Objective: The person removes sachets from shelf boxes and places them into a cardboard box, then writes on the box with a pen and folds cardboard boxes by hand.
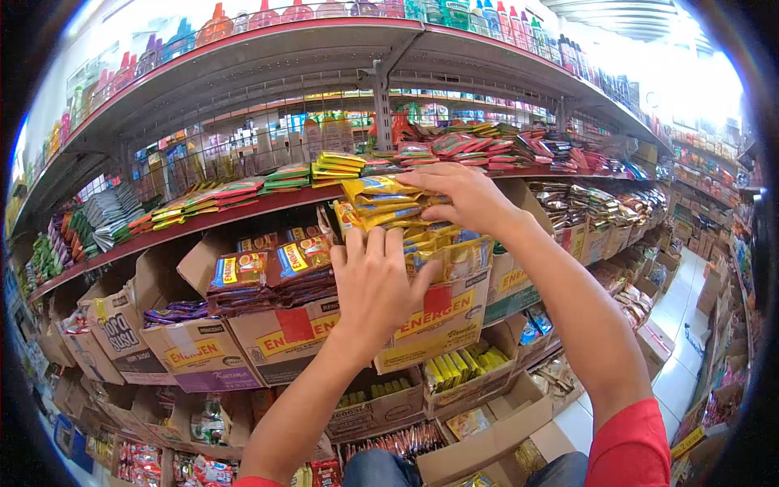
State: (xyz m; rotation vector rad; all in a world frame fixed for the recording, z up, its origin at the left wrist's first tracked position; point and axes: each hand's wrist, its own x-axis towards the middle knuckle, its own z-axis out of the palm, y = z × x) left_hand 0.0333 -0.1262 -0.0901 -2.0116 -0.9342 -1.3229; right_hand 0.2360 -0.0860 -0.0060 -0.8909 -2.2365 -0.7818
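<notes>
Glossy yellow plastic sachets [381,199] are piled at the top of an open brown cardboard box with a yellow printed front [438,329], before the red-edged metal shelf [304,196]. Across the pile's upper right side the bare right hand [462,195] lays its fingers; the bare left hand [372,280] bends its fingers at the lower front, thumb spread. Whether either grip is closed on sachets, I can't tell from here.

Yellow sachets [381,200], brown packets [235,272], red sleeve [631,445]
</notes>
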